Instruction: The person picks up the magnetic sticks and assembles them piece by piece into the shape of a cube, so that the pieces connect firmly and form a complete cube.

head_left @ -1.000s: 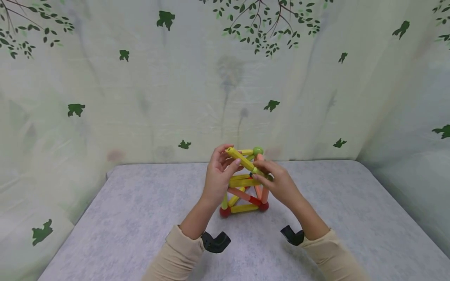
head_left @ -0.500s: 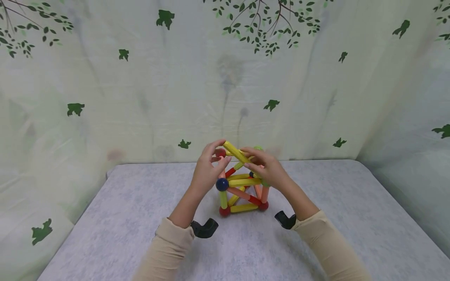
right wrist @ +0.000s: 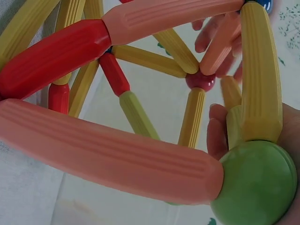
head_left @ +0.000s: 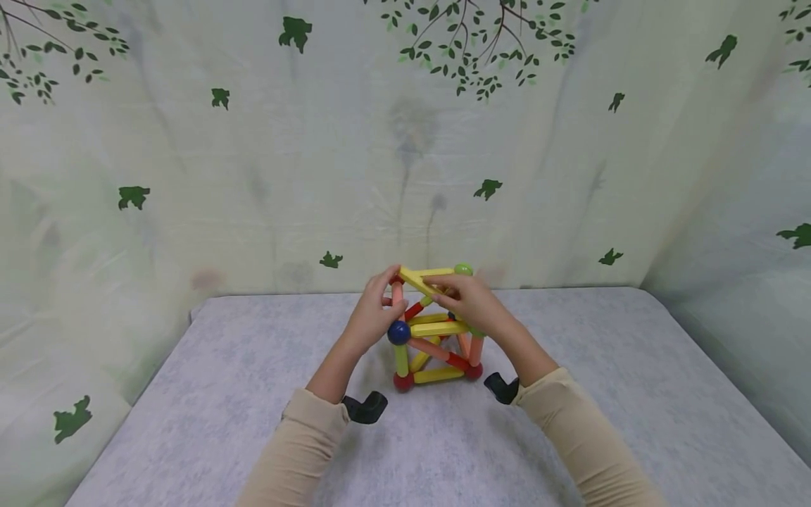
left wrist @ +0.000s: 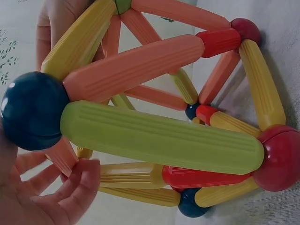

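Observation:
A frame of magnetic sticks and balls (head_left: 439,329) stands on the table. My right hand (head_left: 478,304) pinches a yellow magnetic stick (head_left: 415,279) that slants across its top, the far end at the back-left red ball (right wrist: 200,81). Around the salmon stick (left wrist: 62,156) below that ball, the fingers of my left hand (head_left: 370,311) are curled. The front-left blue ball (head_left: 399,332) is beside my left thumb. Close under my right hand lies the front-right green ball (right wrist: 255,183), mostly hidden in the head view.
Grey cloth covers the table (head_left: 266,394) around the frame. Behind it hangs a pale curtain (head_left: 285,176) printed with leaves. Another green ball (head_left: 463,269) tops the back-right corner. Black wrist mounts (head_left: 365,408) stick out beneath both forearms.
The yellow stick has come down from above the frame until its far end is at the back-left red ball. My left hand has moved left and lowered to the salmon stick.

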A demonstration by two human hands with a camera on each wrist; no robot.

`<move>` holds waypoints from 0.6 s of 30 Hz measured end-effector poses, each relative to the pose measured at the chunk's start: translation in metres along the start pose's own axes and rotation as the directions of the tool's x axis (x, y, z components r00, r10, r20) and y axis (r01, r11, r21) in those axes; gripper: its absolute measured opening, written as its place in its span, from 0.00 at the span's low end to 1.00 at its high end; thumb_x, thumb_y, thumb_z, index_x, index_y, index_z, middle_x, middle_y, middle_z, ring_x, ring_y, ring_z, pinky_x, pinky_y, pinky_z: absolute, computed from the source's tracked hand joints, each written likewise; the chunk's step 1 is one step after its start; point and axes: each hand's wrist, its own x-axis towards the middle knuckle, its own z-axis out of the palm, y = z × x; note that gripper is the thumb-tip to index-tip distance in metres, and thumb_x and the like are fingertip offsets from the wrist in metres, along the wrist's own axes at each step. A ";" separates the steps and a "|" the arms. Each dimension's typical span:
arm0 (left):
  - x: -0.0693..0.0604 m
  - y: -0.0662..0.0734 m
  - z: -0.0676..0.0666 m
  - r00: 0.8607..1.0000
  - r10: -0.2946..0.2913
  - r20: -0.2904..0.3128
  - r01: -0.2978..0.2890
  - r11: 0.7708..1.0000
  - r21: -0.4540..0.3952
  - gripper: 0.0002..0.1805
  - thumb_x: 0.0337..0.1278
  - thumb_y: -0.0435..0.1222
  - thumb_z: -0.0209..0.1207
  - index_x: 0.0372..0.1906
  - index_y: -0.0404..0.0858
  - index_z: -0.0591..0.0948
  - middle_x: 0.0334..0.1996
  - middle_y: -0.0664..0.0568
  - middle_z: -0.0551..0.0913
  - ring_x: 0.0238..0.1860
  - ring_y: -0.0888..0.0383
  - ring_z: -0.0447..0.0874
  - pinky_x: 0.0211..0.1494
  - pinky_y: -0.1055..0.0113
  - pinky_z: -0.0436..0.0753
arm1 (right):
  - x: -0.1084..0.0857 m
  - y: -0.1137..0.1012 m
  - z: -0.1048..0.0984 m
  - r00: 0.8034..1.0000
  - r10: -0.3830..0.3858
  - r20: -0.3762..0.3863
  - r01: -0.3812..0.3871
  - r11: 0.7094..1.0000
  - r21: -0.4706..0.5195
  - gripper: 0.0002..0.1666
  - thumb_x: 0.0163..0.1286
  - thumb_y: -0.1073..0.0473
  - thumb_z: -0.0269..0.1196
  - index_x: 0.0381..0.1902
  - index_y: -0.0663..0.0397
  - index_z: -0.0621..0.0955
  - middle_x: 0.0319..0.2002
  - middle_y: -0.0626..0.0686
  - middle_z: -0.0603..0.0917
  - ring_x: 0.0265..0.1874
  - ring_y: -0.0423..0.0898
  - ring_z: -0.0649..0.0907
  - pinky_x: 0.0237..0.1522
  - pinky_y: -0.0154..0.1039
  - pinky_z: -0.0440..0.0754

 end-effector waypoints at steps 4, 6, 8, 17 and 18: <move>0.002 0.001 0.001 0.998 -0.061 0.015 0.061 0.998 0.006 0.30 0.56 0.33 0.54 0.65 0.37 0.62 0.62 0.45 0.57 0.45 0.50 0.72 0.42 0.63 0.78 | 0.001 -0.003 0.001 1.000 0.003 0.013 -0.003 0.999 -0.035 0.19 0.64 0.59 0.58 0.54 0.53 0.77 0.34 0.51 0.80 0.28 0.43 0.78 0.29 0.33 0.77; 0.003 0.001 0.001 0.997 -0.079 0.019 0.078 0.997 0.013 0.30 0.56 0.33 0.54 0.65 0.37 0.62 0.63 0.45 0.56 0.44 0.49 0.72 0.40 0.63 0.79 | 0.001 -0.003 0.001 1.000 0.015 0.018 -0.014 0.999 -0.039 0.19 0.64 0.60 0.58 0.54 0.53 0.77 0.35 0.51 0.80 0.28 0.43 0.78 0.29 0.33 0.77; 0.004 0.002 0.001 0.996 -0.089 0.021 0.089 0.996 0.015 0.30 0.55 0.33 0.53 0.64 0.36 0.63 0.63 0.46 0.55 0.43 0.49 0.72 0.40 0.64 0.79 | 0.000 -0.004 0.001 0.999 0.032 0.023 -0.031 0.999 -0.038 0.20 0.64 0.59 0.58 0.54 0.52 0.76 0.34 0.51 0.80 0.27 0.43 0.77 0.28 0.33 0.77; 0.006 0.001 0.001 0.992 -0.118 0.037 0.115 0.991 0.074 0.27 0.56 0.33 0.51 0.63 0.34 0.65 0.65 0.47 0.52 0.46 0.49 0.70 0.43 0.62 0.77 | -0.001 -0.007 0.002 0.999 0.026 0.032 -0.023 0.997 -0.075 0.18 0.63 0.59 0.59 0.51 0.54 0.78 0.28 0.48 0.78 0.21 0.44 0.74 0.23 0.32 0.73; 0.006 0.001 0.001 0.992 -0.117 0.043 0.113 0.991 0.075 0.27 0.56 0.34 0.51 0.63 0.34 0.64 0.66 0.47 0.51 0.47 0.49 0.69 0.44 0.61 0.77 | -0.001 -0.007 0.002 0.999 0.025 0.033 -0.023 0.997 -0.076 0.17 0.63 0.60 0.59 0.51 0.54 0.78 0.28 0.48 0.78 0.21 0.44 0.73 0.23 0.32 0.73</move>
